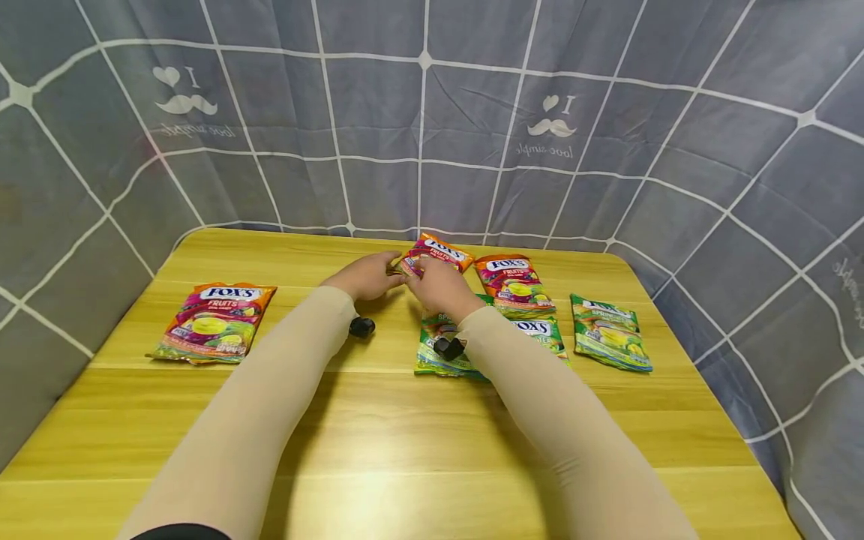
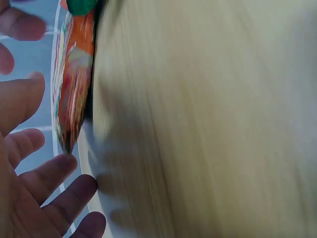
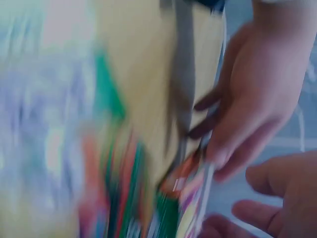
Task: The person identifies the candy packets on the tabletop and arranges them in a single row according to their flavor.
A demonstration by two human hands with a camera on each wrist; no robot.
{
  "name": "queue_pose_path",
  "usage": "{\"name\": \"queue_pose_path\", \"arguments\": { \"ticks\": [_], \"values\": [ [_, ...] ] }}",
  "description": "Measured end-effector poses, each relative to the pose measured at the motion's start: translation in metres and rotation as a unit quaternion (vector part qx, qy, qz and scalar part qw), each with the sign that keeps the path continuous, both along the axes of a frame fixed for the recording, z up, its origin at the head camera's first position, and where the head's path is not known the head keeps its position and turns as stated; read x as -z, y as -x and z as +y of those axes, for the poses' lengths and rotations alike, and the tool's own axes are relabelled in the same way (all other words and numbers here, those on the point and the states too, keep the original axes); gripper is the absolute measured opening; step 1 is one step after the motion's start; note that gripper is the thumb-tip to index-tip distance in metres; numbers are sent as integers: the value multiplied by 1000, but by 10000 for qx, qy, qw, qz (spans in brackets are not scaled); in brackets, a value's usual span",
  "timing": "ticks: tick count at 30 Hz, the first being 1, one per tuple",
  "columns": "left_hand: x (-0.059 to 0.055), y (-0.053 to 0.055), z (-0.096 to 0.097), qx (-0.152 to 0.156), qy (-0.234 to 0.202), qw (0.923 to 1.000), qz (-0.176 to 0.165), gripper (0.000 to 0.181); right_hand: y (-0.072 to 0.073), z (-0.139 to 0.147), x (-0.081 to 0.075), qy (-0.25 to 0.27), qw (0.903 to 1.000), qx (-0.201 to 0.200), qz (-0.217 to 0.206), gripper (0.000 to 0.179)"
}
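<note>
A red and orange Fox's Fruits candy bag (image 1: pixel 442 251) lies at the far middle of the wooden table. My left hand (image 1: pixel 371 276) is at its left end, fingers spread with a fingertip right at the bag's edge (image 2: pixel 74 99) in the left wrist view. My right hand (image 1: pixel 442 287) reaches over the bag's near side with loose fingers, covering part of it. In the right wrist view, both the left hand (image 3: pixel 257 104) and the right hand (image 3: pixel 287 188) are beside the bag's corner. Below the right forearm lies a green Fox's bag (image 1: pixel 439 356), partly hidden.
Another red Fruits bag (image 1: pixel 516 285) lies right of the hands, above a second green bag (image 1: pixel 543 330). A third green bag (image 1: pixel 610 334) is farther right. On the left lies one more red bag (image 1: pixel 216 322). A grey checked cloth (image 1: pixel 378 112) hangs behind the table (image 1: pixel 378 450).
</note>
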State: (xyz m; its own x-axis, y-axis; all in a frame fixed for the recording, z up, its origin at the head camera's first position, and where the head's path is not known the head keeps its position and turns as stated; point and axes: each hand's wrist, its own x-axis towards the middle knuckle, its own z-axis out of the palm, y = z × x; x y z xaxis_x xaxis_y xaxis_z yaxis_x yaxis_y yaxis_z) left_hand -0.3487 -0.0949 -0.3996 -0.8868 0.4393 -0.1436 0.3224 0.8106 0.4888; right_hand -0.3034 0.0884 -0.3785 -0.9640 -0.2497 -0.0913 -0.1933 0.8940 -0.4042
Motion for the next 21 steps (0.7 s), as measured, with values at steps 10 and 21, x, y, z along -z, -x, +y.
{"name": "queue_pose_path", "arguments": {
  "ticks": [10,21],
  "values": [
    [0,1,15,-50,-32,9999,-103,71,28,46,16,212,9922,954,-777,66],
    [5,5,18,-276,-201,9993,-172,70,33,46,20,251,9909,999,-869,72]
  ]
}}
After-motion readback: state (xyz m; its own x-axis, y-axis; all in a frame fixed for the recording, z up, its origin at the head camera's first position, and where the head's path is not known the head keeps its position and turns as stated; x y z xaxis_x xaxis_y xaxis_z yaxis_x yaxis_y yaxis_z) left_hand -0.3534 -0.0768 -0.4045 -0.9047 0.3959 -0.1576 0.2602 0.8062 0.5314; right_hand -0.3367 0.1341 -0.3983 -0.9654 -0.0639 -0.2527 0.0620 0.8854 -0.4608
